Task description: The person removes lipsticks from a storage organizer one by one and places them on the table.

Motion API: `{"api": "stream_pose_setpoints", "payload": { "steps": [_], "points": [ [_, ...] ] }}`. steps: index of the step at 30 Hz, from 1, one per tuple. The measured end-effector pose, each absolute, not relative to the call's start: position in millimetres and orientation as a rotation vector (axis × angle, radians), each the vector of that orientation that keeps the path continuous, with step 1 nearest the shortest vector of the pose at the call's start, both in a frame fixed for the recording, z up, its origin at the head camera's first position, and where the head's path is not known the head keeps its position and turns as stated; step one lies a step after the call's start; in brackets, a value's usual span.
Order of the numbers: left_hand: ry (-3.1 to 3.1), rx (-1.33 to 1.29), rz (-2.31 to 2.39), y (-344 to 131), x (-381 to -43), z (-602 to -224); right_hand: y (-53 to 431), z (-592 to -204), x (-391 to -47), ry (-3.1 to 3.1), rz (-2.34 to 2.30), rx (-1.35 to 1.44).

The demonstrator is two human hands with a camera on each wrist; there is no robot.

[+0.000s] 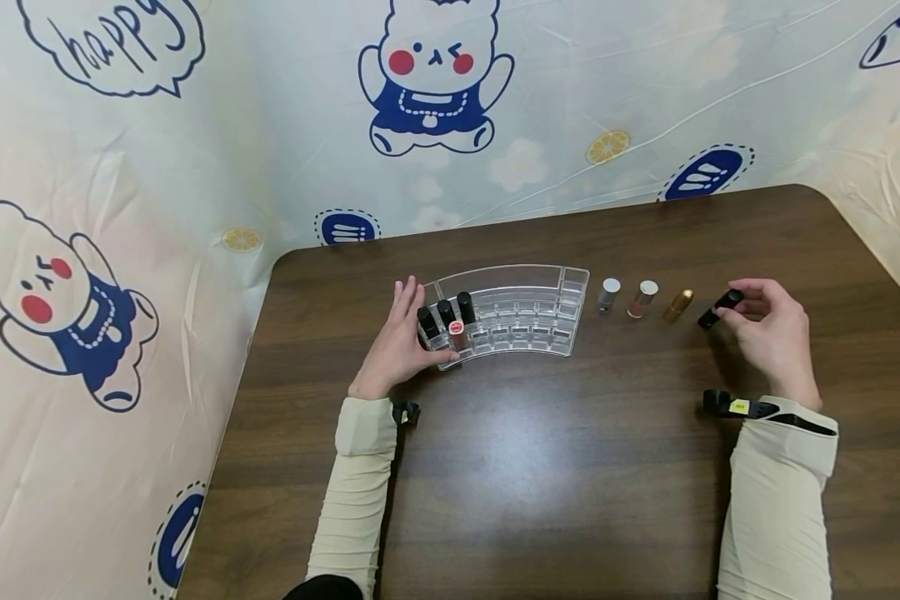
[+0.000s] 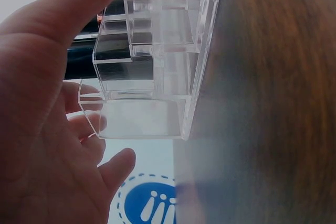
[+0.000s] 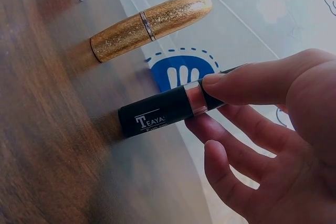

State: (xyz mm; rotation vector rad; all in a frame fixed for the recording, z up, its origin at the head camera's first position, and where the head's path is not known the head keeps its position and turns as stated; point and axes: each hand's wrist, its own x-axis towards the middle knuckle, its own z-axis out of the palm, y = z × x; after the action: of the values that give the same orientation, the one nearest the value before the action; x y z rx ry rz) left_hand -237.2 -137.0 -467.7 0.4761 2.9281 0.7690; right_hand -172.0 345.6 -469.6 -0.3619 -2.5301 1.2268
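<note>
Black with a coral band, the lipstick (image 1: pixel 720 308) is pinched between the thumb and fingers of the right hand (image 1: pixel 776 329), at the right end of a row on the table (image 1: pixel 540 467). White lettering marks its lower part; whether its base touches the wood I cannot tell. Next to it, just apart, stands a gold tube (image 1: pixel 678 306) with a thin silver ring, and beyond that 2 white-capped tubes (image 1: pixel 642 300), the farther of which is near the rack (image 1: pixel 579 304).

Clear and curved, the rack is grasped at its left end by the left hand (image 1: pixel 393 354), the thumb across the front corner and the fingers along the side. Beside that hand, 3 black tubes (image 1: pixel 466 307) and 1 pink tube (image 1: pixel 457 335) stand in the rack's left compartments. Beige sleeves (image 1: pixel 780 500) cover both arms, and a pale cloth (image 1: pixel 285 108) printed with blue-clad cartoon figures hangs behind the table.
</note>
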Motion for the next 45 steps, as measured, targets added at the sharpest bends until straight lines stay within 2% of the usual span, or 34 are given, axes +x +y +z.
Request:
{"api": "stream_pose_setpoints", "payload": {
  "steps": [45],
  "points": [
    [2.946,0.486,0.744,-137.2,-237.1,-469.3,345.4,-465.7,-169.0,-2.575,1.231,-0.353]
  ]
}}
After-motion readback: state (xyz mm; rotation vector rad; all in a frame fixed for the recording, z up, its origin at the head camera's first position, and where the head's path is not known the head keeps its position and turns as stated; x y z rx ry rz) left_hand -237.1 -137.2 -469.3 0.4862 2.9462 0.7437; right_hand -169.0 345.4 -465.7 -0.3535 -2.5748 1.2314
